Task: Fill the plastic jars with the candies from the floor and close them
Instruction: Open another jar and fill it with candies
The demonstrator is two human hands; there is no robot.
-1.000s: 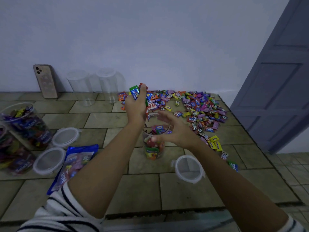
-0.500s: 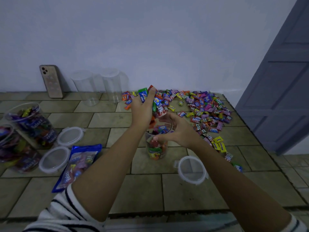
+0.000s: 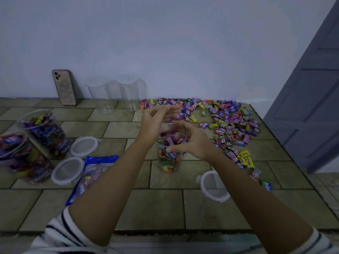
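Plastic rim at frame centre: the right hand (image 3: 194, 143) curls round it, thumb on the near side, fingers (image 3: 183, 126) arched over the far side, holding the open jar (image 3: 169, 162) upright on the tiled floor (image 3: 146, 208). The thumb hides part of the jar's upper wall.

Left hand (image 3: 156, 120): just above and left of the jar's mouth; its fingers (image 3: 170, 109) are apart, nearly straight and motion-blurred, with nothing visibly held. A purple smear below them at the mouth is too blurred to identify.

Jar contents: wrapped candies, mixed colours, piled most of the way up.

Candy heap (image 3: 229, 118): right of centre, from the wall down toward the lower right; purple, yellow, blue and orange wrappers, some reading "Relaxa".

Loose lid (image 3: 207, 182): lower right of the jar, partly hidden by the right forearm.

Blue candy bag (image 3: 95, 167): lower left of the jar, its lower end covered by the left forearm.

Two lids (image 3: 84, 146), (image 3: 67, 170): just left of the bag.

Far filled jar (image 3: 45, 132) and near filled jar (image 3: 22, 158): left edge, the nearer cut off by the frame.

Two empty jars (image 3: 100, 94), (image 3: 129, 92): against the wall, faint; whether lidded cannot be told.

Phone (image 3: 64, 87): leaning on the wall, upper left.

Grey door (image 3: 311, 107): right edge, cut off.

Striped sleeves (image 3: 58, 233): bottom corners, cut off.
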